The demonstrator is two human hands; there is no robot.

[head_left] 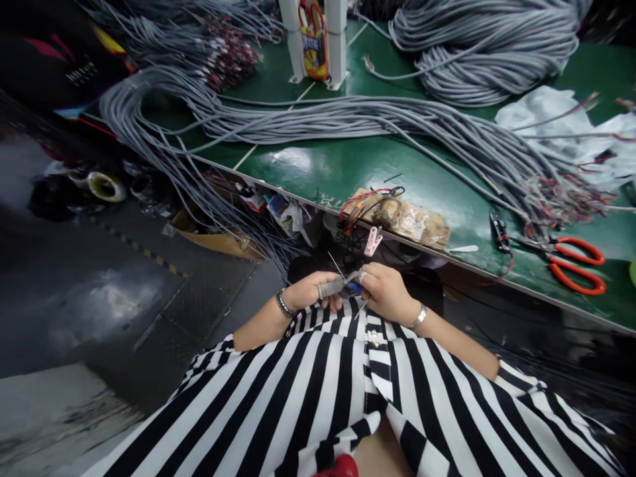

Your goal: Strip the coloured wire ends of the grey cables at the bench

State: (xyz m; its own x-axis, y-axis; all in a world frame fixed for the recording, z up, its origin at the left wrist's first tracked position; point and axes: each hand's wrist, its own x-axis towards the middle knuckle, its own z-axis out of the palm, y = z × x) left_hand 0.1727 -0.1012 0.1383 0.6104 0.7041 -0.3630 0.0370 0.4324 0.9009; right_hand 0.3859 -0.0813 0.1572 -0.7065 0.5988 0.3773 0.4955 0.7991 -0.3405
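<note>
My left hand and my right hand meet in front of my striped shirt, just below the table edge. Both are closed, with fingertips together. A thin light cable sticks up from between the left fingers. Grey wrapping covers a finger of the left hand, and similar grey material shows at the right fingertips. Between the hands is a small blue thing, mostly hidden by the right fingers; I cannot tell its kind. A pink clothes peg is clipped just beyond my hands.
A long bundle of grey cables runs across the green table and hangs over its left edge. Orange-handled scissors lie right, beside a small black tool. A taped block sits at the front edge. Coiled cable lies behind.
</note>
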